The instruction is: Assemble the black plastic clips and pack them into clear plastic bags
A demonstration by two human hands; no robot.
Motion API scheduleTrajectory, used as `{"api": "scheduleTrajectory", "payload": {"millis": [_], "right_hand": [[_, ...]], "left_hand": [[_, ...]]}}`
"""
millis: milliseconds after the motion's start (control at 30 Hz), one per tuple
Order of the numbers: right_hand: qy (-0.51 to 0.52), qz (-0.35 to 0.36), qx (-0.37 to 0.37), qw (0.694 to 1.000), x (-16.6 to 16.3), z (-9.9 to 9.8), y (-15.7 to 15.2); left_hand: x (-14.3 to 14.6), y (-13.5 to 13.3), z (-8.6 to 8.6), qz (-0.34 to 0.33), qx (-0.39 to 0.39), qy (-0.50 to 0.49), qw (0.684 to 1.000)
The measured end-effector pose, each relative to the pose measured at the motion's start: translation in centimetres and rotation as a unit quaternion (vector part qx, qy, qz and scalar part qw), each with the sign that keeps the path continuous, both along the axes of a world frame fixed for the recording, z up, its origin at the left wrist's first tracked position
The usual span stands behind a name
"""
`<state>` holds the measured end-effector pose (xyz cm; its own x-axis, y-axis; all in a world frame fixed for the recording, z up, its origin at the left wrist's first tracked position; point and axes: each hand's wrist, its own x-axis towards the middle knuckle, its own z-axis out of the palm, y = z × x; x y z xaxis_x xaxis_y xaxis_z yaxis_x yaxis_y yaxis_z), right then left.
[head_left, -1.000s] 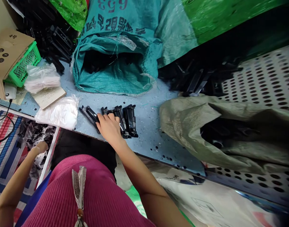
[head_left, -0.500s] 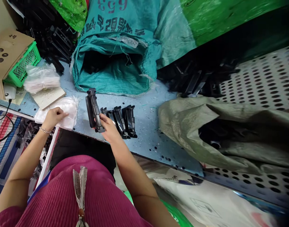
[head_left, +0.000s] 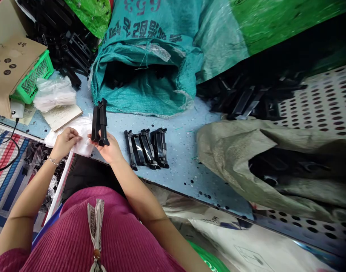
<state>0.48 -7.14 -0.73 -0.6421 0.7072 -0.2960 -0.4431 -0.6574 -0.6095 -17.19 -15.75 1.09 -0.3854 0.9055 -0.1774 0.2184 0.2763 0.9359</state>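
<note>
Nearest to me, a magenta ribbed knit top (head_left: pixel 119 230) is filling the bottom of the scene. To its left, a red, white and blue striped lining (head_left: pixel 11 181) is lying beside dark pieces in clear plastic (head_left: pixel 37 160). At the near left of the light-blue speckled tabletop (head_left: pixel 184 143), I am grasping a long black plastic part (head_left: pixel 99 122) by its near end in my right grip (head_left: pixel 108 148), its far end pointing towards a teal woven sack (head_left: pixel 150 100). My left grip (head_left: pixel 65 142) is curling its fingers over a pile of thin white plastic film (head_left: pixel 85 132); I am not able to tell whether they are pinching any. Right of the held part, a row of similar black parts (head_left: pixel 148 147) is lying side by side. Further right, a grey-green sack (head_left: pixel 220 151) is gaping open. Beyond the film, a flat beige board (head_left: pixel 61 118) is supporting a bundled clear plastic packet (head_left: pixel 55 96). Farther left, a bright green plastic basket (head_left: pixel 28 88) is sitting beneath brown cardboard (head_left: pixel 16 64). At the far centre, the teal sack is standing open; loose black pieces (head_left: pixel 243 100) are heaping to its right.
</note>
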Motion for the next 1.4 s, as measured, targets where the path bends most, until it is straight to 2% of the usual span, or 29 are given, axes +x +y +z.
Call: {"api": "scheduleTrajectory", "payload": {"millis": [100,167,267,333,433,500,567,633,700,800,933,1000,1067,1133,1200,1300,1400], "right_hand": [[-0.003,0.040,-0.008,0.999,0.3,0.2,-0.2],[-0.044,0.051,-0.014,0.998,0.1,-0.1,-0.3],[-0.086,0.055,-0.007,0.995,-0.4,-0.6,-0.3],[-0.091,0.059,0.003,0.994,-0.3,-0.5,-0.5],[-0.085,0.024,-0.007,0.996,0.7,0.2,-0.9],[-0.049,0.043,-0.056,0.996,2.0,0.5,-1.4],[0.007,0.144,-0.119,0.982,3.5,0.3,-2.1],[0.049,0.248,-0.172,0.952,4.5,-0.3,-2.9],[0.063,0.282,-0.210,0.934,4.8,-1.1,-3.5],[0.061,0.250,-0.224,0.940,4.2,-2.0,-3.7],[0.033,0.200,-0.166,0.965,3.5,-2.0,-3.7],[0.022,0.175,-0.144,0.974,3.8,-1.5,-3.9],[0.036,0.179,-0.164,0.969,4.5,-0.9,-4.4],[0.071,0.208,-0.214,0.952,5.1,-0.3,-4.9],[0.101,0.246,-0.248,0.932,5.4,0.0,-5.3],[0.103,0.270,-0.230,0.929,5.2,0.0,-5.3],[0.022,0.200,-0.119,0.972,4.5,-0.2,-4.5]], "left_hand": [[0.2,0.0,-0.1,-0.005,0.029,0.054,0.998],[0.1,-0.2,0.5,-0.020,0.066,0.161,0.984],[-0.4,-0.5,1.6,-0.093,0.057,0.358,0.927],[-0.8,-0.3,2.1,-0.114,0.025,0.422,0.899],[-1.3,0.5,2.0,-0.087,0.037,0.397,0.913],[-1.8,0.9,1.7,-0.073,0.060,0.347,0.933],[-2.4,1.0,1.5,-0.077,0.062,0.304,0.948],[-2.9,0.8,1.3,-0.088,0.057,0.279,0.955],[-2.8,0.2,1.1,-0.092,0.065,0.290,0.951],[-0.8,-1.5,1.1,-0.126,0.110,0.347,0.923],[3.7,-4.2,1.6,-0.216,0.181,0.341,0.897],[4.7,-5.1,1.8,-0.196,0.194,0.326,0.904],[4.5,-5.3,1.8,-0.140,0.192,0.334,0.912],[3.7,-5.0,1.3,-0.083,0.185,0.363,0.909],[3.0,-4.7,0.8,-0.055,0.185,0.393,0.899],[3.2,-4.9,0.1,-0.087,0.217,0.421,0.876],[4.4,-5.6,-0.1,-0.156,0.252,0.416,0.860]]}}
